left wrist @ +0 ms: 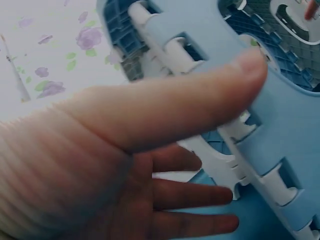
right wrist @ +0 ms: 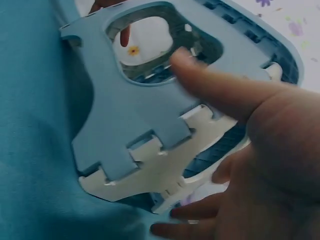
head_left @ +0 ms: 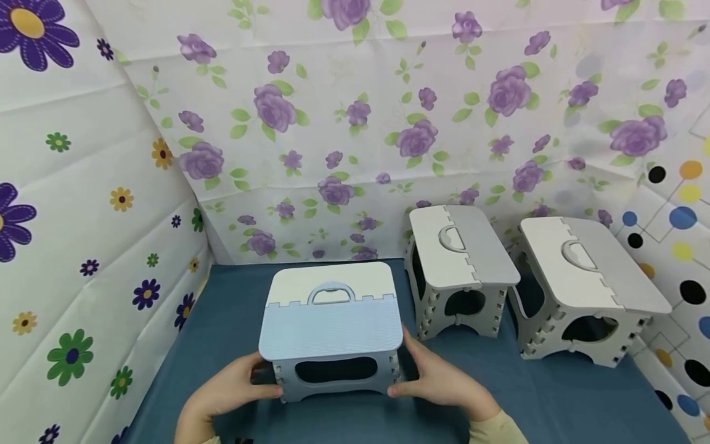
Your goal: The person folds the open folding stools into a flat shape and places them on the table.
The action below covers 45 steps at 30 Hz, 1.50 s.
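A folding step stool [head_left: 331, 327] with a light blue and white top stands unfolded on the dark blue cloth, its carry handle [head_left: 331, 291] lying flat in the top. At its left end is my left hand [head_left: 230, 387], the thumb across the front corner and the other fingers straight along the side. My right hand [head_left: 440, 379] frames the right end the same way. In the left wrist view the thumb [left wrist: 185, 105] overlaps the hinged edge of the blue panel. The right wrist view has a blurred thumb [right wrist: 210, 82] over the front panel, fingers [right wrist: 195, 220] spread beside the white end panel.
Two grey and white folding stools, one nearer [head_left: 463, 246] and one farther right [head_left: 593, 265], stand unfolded on the cloth [head_left: 233, 296]. Flowered sheeting [head_left: 310, 148] rises behind and to the left; a dotted sheet [head_left: 682, 246] hangs at the right.
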Motion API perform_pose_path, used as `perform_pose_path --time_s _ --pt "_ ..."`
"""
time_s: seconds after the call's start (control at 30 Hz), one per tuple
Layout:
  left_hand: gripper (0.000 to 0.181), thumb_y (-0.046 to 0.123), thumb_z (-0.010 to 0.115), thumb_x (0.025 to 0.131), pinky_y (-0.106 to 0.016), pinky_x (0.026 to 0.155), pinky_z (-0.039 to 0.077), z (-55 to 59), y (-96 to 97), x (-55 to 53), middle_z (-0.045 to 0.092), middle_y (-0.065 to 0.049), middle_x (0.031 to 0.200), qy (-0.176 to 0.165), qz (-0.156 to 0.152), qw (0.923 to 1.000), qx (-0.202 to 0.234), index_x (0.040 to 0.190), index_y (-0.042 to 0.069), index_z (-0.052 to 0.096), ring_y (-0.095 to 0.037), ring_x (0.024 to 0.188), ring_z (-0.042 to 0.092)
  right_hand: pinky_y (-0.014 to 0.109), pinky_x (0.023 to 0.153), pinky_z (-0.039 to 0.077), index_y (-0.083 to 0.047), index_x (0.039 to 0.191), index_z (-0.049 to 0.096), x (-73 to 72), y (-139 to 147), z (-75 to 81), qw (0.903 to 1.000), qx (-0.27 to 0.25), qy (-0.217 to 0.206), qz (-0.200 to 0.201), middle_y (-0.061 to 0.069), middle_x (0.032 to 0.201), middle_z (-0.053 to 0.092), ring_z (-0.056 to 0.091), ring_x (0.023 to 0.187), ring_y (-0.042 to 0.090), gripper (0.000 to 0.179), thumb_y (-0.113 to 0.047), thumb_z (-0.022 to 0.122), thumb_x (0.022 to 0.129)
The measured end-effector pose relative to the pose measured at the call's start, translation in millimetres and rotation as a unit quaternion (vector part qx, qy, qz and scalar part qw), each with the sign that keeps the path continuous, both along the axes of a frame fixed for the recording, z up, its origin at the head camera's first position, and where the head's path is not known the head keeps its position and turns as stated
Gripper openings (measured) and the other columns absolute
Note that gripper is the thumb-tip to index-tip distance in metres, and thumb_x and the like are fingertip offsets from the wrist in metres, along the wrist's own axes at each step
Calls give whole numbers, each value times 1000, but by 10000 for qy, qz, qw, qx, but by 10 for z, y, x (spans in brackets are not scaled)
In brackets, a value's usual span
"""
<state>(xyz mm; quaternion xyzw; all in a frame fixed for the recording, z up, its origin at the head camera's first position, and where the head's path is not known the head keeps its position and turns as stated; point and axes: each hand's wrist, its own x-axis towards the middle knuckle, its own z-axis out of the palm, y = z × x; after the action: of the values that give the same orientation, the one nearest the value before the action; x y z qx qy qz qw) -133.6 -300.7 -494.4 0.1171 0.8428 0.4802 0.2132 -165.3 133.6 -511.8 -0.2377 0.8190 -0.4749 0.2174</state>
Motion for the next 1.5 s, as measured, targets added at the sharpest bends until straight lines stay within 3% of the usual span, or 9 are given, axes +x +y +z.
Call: perform_pose_path --time_s 0.2,0.3,0.43,0.57,0.73,1.07,1.5 --pt "71 28 83 97 -57 106 52 -73 72 -62 60 -19 149 192 -165 9997 -8 154 1 52 -40 134 58 63 107 49 -8 172 16 23 -142 -46 9977 601 118 -299 25 160 48 56 139 41 116 -47 88 89" --pt "80 26 85 96 -43 102 54 -107 122 -78 54 -20 154 403 -289 9986 184 160 4 44 -39 136 55 59 102 53 -12 173 14 32 -183 -117 9970 481 324 -508 23 152 58 63 131 37 119 -46 89 88" --pt "84 24 87 94 -33 97 55 -131 155 -90 53 -22 153 612 -376 9971 261 161 5 41 -37 132 57 57 100 54 -8 172 12 37 -212 -170 9961 328 361 -738 21 151 59 65 129 35 122 -42 92 86" --pt "83 27 92 89 -33 94 57 -137 163 -97 59 -18 148 948 -358 9948 87 157 10 47 -29 126 63 57 98 55 3 165 27 37 -231 -164 9945 486 225 -896 24 147 61 66 125 35 113 -44 92 85" --pt "87 32 97 82 -33 93 57 -141 178 -110 63 -10 147 1335 -240 9907 -119 155 18 50 -23 124 65 58 97 55 1 160 40 42 -247 -159 9939 650 308 -839 22 142 64 66 123 35 100 -47 89 88" --pt "85 26 96 84 -34 99 55 -169 247 -130 59 -10 150 1443 -474 9876 409 155 19 49 -16 127 62 58 100 54 -5 160 43 87 -254 -189 9944 620 538 -673 19 139 67 67 124 35 91 -42 89 90" --pt "86 23 97 83 -34 97 56 -151 251 -133 60 -12 149 1324 -456 9891 461 155 16 50 -19 125 64 60 101 54 -4 158 45 65 -252 -204 9933 731 522 -733 20 139 67 67 123 36 91 -44 89 89"
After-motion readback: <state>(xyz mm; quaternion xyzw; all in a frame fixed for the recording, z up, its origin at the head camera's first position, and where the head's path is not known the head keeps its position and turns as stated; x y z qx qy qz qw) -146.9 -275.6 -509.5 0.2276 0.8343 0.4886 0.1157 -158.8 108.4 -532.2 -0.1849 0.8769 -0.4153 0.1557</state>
